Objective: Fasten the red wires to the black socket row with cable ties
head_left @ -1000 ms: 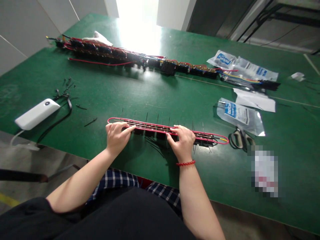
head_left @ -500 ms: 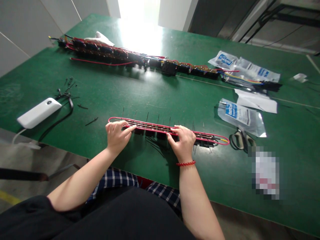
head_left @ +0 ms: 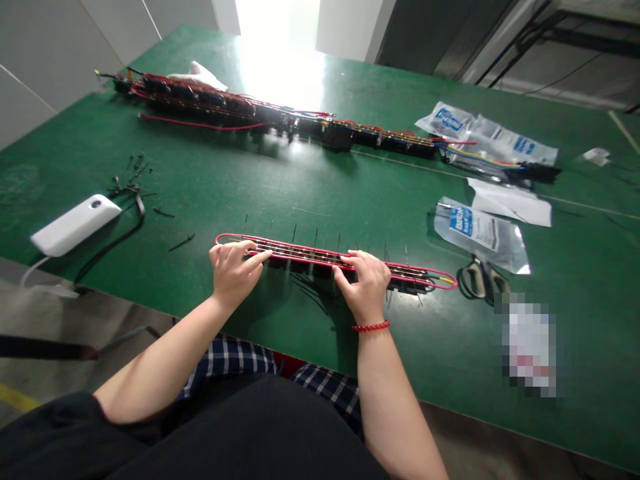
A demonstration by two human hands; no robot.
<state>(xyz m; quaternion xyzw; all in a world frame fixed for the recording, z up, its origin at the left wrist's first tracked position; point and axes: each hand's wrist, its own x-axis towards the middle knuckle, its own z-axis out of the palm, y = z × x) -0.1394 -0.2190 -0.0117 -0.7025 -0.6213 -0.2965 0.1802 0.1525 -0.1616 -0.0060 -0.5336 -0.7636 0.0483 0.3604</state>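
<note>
Head cam: wired strip [head_left: 305, 253] with a long red wire loop lies at clock centre on the green table [head_left: 210, 180], running roughly 9 to 3. Thin black ties stick up along it; more loose ones lie at 6, just on the near side.

Left hand [head_left: 233, 272] is on the strip's 9 o'clock end, fingers bent over it, index straighter. Right hand [head_left: 366, 283] is right of middle, thumb on near edge, fingertips on top, small gap between. Can't tell whether either pinches or just presses.

Scissors [head_left: 483, 280] at 3, just beside the loop's end. Plastic packet [head_left: 483, 233] past them, toward 2. White device [head_left: 75, 225] at 9. Long wired assembly [head_left: 337, 137] at 12, well apart.
</note>
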